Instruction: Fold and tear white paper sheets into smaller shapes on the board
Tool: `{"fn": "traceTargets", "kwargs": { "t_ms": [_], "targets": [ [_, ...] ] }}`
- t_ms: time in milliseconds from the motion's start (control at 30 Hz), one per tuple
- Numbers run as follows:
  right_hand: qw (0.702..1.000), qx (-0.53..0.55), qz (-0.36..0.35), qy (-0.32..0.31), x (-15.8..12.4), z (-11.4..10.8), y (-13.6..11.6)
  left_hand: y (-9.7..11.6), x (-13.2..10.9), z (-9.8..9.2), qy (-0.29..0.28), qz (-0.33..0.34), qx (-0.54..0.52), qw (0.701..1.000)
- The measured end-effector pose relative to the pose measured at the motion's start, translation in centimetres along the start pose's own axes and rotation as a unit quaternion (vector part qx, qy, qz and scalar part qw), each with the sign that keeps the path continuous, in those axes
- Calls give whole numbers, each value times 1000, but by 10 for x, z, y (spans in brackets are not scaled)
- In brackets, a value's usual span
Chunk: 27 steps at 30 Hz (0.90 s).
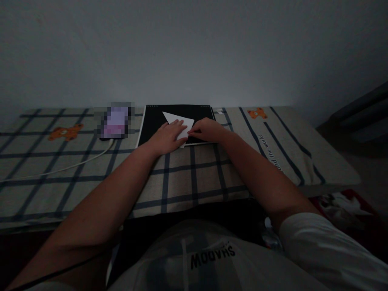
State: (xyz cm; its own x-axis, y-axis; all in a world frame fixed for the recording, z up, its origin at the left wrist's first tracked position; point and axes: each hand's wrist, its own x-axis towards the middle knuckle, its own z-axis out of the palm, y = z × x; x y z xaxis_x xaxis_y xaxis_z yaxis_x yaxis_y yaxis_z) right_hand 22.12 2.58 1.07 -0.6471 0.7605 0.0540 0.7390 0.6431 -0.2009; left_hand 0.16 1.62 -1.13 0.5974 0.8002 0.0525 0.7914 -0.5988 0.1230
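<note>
We look from one head-worn camera, forward and steeply enough down that the wearer's shirt (169,266) fills the bottom centre, close to us. From the lower left and right, the arms (100,198) lead our view to the left hand (171,135) and right hand (209,130), farther off near mid-frame. The tabletop (178,173) spans the middle; the wall (194,52) fills the top.

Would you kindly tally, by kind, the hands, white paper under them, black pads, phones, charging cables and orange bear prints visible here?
Hands: 2 (left hand, right hand)
White paper: 1
Black pad: 1
Phone: 1
Cable: 1
Orange bear prints: 2
Total: 8
</note>
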Motion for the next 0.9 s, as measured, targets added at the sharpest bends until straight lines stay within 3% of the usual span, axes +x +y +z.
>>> {"fn": "traceTargets", "kwargs": {
  "t_ms": [167,467,900],
  "targets": [
    [1000,12,-2,28,1,5,6,-1,1,2,-10,-6,2,1000],
    [995,-2,93,39,2,7,12,0,1,0,-19,-6,2,1000],
    [986,-9,154,65,6,11,17,0,1,1,-17,-2,10,1000]
  ]
}}
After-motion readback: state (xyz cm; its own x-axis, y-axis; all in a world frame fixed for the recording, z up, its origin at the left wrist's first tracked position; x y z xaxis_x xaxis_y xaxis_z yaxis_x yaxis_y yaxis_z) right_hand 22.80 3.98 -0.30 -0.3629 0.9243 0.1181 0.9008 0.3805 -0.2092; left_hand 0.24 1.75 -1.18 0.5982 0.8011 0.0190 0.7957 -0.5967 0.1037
